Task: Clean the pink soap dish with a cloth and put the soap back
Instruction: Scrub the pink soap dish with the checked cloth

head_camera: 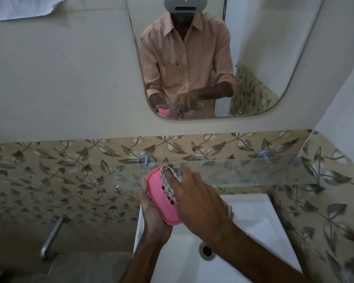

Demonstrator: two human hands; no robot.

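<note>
Two hands up over one white basin [253, 231], with one drain [207, 251] at the bottom. Left hand [151, 219] cupping the one pink soap dish [158, 203] from below, fingers curled round its edge, open side tilted up, above the basin and in front of the shelf. In the dish: one striped cloth [168, 180], a few drain holes showing beside it. Right hand [194, 199] pressing that cloth in, fingers fairly straight and slightly spread, tips wrapped in fabric. Beyond, one glass shelf [243, 170] on two chrome mounts [264, 155]. Farthest back, one mirror [264, 58], reflecting both hands at work.
</note>
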